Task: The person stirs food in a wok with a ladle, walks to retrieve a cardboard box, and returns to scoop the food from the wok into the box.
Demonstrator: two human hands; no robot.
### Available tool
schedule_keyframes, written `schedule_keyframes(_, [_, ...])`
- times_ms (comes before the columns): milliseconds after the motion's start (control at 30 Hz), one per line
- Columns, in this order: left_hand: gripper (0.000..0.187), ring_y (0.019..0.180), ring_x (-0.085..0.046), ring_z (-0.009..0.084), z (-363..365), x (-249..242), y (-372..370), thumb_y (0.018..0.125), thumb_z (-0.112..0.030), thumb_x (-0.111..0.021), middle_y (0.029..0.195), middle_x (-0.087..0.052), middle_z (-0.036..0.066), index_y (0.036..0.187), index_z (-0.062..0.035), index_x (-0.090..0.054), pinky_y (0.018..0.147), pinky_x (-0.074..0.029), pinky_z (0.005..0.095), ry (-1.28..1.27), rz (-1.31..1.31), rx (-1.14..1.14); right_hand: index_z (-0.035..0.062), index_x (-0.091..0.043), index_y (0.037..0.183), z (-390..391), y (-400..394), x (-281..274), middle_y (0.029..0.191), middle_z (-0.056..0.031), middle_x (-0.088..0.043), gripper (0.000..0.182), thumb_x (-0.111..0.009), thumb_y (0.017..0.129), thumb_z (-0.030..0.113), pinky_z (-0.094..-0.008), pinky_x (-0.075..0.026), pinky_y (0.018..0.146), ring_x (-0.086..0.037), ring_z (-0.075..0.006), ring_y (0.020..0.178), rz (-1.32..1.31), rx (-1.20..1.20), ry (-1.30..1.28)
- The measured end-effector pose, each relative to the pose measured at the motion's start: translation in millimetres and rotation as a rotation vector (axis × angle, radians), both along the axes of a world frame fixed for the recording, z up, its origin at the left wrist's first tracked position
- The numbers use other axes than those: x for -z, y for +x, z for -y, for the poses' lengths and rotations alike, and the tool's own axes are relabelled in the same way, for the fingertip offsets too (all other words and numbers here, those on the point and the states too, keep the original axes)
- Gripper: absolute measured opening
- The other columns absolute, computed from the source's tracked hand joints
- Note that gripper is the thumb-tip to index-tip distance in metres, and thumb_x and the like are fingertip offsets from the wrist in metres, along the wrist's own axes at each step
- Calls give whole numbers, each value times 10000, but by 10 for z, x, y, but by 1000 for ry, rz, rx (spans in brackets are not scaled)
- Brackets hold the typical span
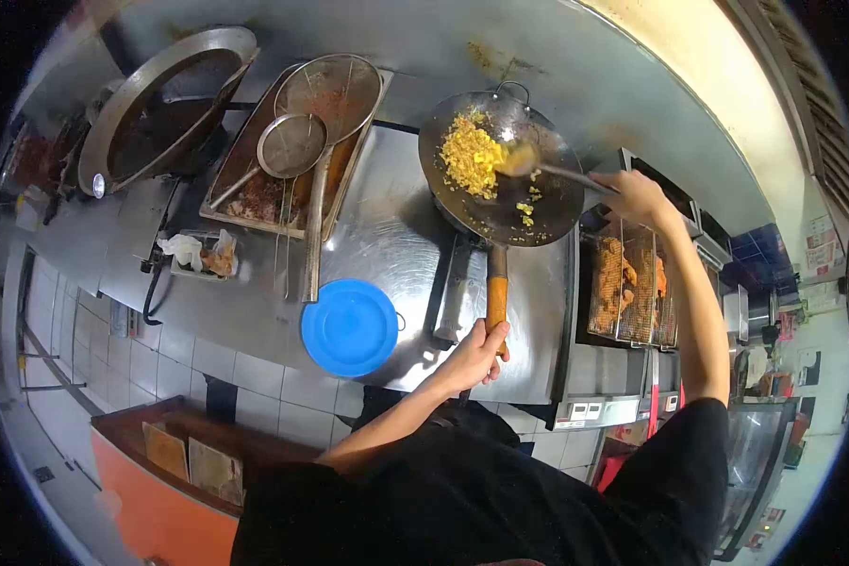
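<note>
A black top (500,500) is worn, of which the cloth looks plain and without shine. The left sleeve (283,509) and the right sleeve (679,453) are short and rather loose. The left grip (472,359) and the right grip (638,198) are bare

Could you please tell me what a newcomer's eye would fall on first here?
Probably the bright blue bowl, at the front of the steel counter, left of the wooden handle. Next comes the yellow food in the dark wok, with a ladle in the right hand and that handle in the left hand. Right of the wok, golden-brown pieces in wire baskets might also stand out.
</note>
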State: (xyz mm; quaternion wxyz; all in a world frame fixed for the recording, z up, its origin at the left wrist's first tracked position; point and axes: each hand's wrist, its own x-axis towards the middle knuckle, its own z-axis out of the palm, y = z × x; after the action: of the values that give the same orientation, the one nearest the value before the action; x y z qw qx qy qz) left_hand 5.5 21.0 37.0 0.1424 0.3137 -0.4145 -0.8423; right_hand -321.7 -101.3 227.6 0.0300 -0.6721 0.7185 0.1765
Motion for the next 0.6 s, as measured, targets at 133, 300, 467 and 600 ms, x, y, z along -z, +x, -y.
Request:
schedule_keyframes(133, [433, 534, -543, 107, 47, -22, 56, 1079, -480, -408, 886, -575, 69, 1158, -55, -386, 438, -422, 245, -8, -12, 13, 101, -673, 1190, 460, 462, -134, 895, -189, -712, 346, -632, 846, 106, -412, -594, 695, -732, -278, 885, -406, -113, -165])
schedule_keyframes(300, [444, 501, -521, 107, 53, 32, 59, 1067, -494, -437, 867, -578, 76, 1141, -59, -382, 436, -424, 266, 31, -22, 19, 61, -572, 1353, 182, 1007, 234, 1159, -113, -627, 453, -573, 901, 78, -350, -597, 691, -682, -251, 952, -537, -384, -226])
schedule_keyframes(467, [459, 524, -534, 95, 56, 119, 27, 1057, -522, -446, 891, -574, 66, 1170, -84, -372, 447, -417, 248, 110, -84, 30, 120, -598, 1368, -413, 1246, 6, 1082, -157, -650, 492, -572, 881, 55, -431, -584, 708, -707, -332, 869, -262, -152, -186])
schedule_keyframes(600, [430, 536, -531, 100, 41, 206, -28, 1063, -506, -446, 898, -559, 65, 1176, -100, -360, 464, -414, 247, 158, -144, 19, 84, -633, 1313, -662, 1179, -590, 869, -186, -706, 395, -595, 928, 161, -479, -531, 750, -704, -367, 833, 50, 60, -48])
